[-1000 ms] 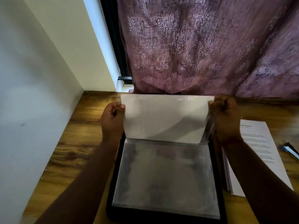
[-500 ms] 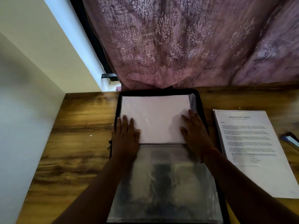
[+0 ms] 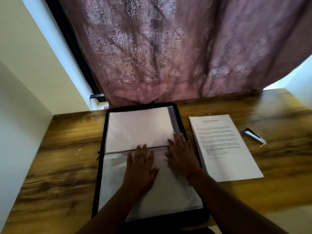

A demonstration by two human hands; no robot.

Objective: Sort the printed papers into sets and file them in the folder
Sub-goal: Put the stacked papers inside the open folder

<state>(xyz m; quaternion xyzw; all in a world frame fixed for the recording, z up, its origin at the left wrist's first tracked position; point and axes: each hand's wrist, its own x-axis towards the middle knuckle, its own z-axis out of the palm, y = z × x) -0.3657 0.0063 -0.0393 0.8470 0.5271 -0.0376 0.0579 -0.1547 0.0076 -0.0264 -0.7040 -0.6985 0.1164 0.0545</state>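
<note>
While the black zip-edged folder (image 3: 181, 115) lies open on the brown wooden desk (image 3: 67, 141) | left hand (image 3: 140, 168) flat, fingers straight, on its clear plastic sleeve (image 3: 114, 179) | right hand (image 3: 183, 157) flat, fingertips on the white filed sheet (image 3: 136, 129) | stack of printed white papers (image 3: 224, 146) just right of folder | small blue-and-silver object (image 3: 254, 136) beyond.

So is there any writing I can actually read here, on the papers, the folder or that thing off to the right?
Stack of printed papers: a bold heading, paragraphs and a small table, all too blurred to read.
White sheet in the folder: the side that shows is blank.
Small object on the desk: no legible label.
So nothing can be quoted.
</note>
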